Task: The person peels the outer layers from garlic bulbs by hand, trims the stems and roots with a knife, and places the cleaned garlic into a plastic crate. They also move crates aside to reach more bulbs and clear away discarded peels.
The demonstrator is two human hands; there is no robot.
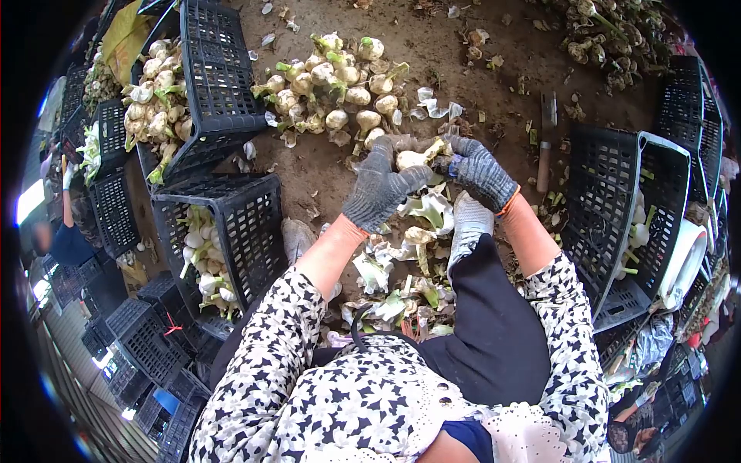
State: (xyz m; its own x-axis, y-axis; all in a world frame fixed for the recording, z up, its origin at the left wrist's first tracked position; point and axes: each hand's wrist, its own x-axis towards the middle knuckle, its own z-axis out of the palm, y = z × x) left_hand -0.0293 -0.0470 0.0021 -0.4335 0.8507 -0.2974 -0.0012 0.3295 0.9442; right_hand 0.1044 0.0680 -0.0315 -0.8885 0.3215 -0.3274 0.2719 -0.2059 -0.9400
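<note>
Both my hands wear grey work gloves. My left hand (382, 184) is closed around a whitish garlic bulb (411, 159), its thumb lying along the lower side. On the right, my right hand (480, 171) has its fingers closed at the stem end of the same bulb. Just beyond the hands a pile of garlic bulbs (324, 81) with short stems lies on the brown ground. Below the hands, between my shoes, there are peeled leaves and skins (374, 272).
Black crates (231, 69) with garlic stand at the left, and another black crate (602, 193) at the right. A knife with a wooden handle (544, 166) lies on the ground. More garlic (610, 35) is heaped at the upper right. Another person (68, 239) is at the far left.
</note>
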